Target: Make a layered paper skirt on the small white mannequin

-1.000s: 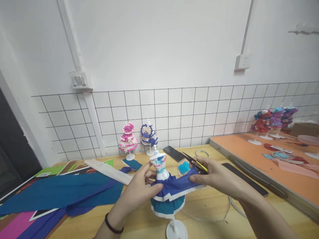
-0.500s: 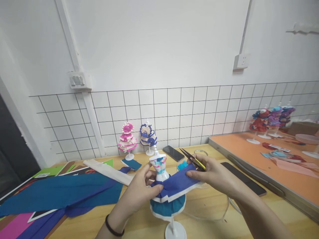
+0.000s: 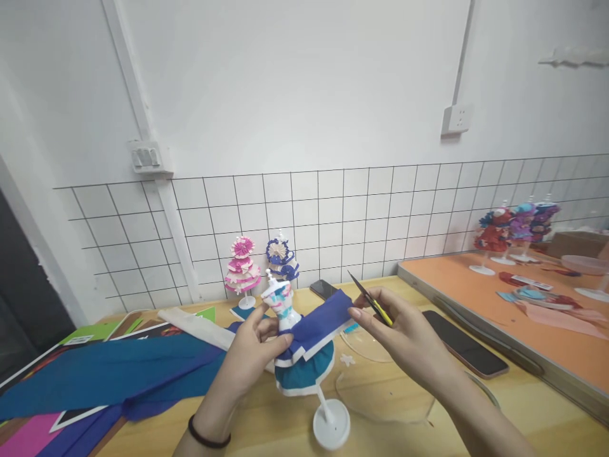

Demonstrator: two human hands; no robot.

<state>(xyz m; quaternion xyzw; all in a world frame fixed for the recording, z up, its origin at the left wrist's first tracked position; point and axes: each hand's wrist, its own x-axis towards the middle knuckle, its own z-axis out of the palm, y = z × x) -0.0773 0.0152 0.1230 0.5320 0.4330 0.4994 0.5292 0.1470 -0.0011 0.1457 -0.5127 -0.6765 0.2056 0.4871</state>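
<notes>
A small white mannequin (image 3: pixel 284 308) with pink and blue patches on its bust leans to the left, its round base (image 3: pixel 332 424) tipped toward me. My left hand (image 3: pixel 254 346) is closed around its waist, the thumb pressing a purple fabric strip (image 3: pixel 326 320) with a white edge against it. Below the strip hangs a teal skirt (image 3: pixel 304 368) with white trim. My right hand (image 3: pixel 390 320) pinches the strip's far end and keeps black-and-yellow scissors (image 3: pixel 375 306) in the same grip, blades pointing up and left.
Two dressed mannequins, one pink (image 3: pixel 243 273) and one purple-and-cream (image 3: pixel 281 257), stand by the wall. Teal fabric (image 3: pixel 109 368) covers the left side. A phone (image 3: pixel 464 343) lies right, another phone (image 3: pixel 323 289) behind. A white flower piece (image 3: pixel 347 360) and an orange board (image 3: pixel 523 298) are also there.
The mannequin has moved left and tilted, its base lifting into fuller view. The purple strip, gathered at first, is now pulled straight toward the upper right by my right hand.
</notes>
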